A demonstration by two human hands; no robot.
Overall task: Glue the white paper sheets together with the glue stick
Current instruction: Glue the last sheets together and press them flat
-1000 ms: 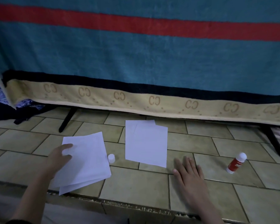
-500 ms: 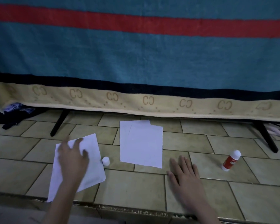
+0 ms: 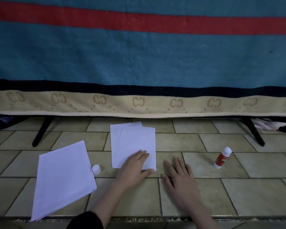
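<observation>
Two overlapping white sheets point(image 3: 132, 139) lie on the tiled floor at the centre. My left hand point(image 3: 135, 166) rests flat on their near right corner, fingers straight. A stack of white paper point(image 3: 63, 176) lies skewed at the left, untouched. Beside it stands the small white glue cap point(image 3: 96, 169). The red and white glue stick point(image 3: 222, 157) stands tilted on the floor at the right, well beyond my right hand point(image 3: 178, 177). That hand lies flat on the tiles, fingers spread, holding nothing.
A teal blanket point(image 3: 139, 60) with a red stripe and beige border hangs across the back, over black furniture legs point(image 3: 42, 131). A raised floor edge point(image 3: 139, 219) runs along the bottom. Crumpled cloth point(image 3: 269, 125) lies far right under the blanket.
My left hand left the paper stack and moved right onto the two centre sheets. The right hand stayed flat on the floor. The view shifted slightly.
</observation>
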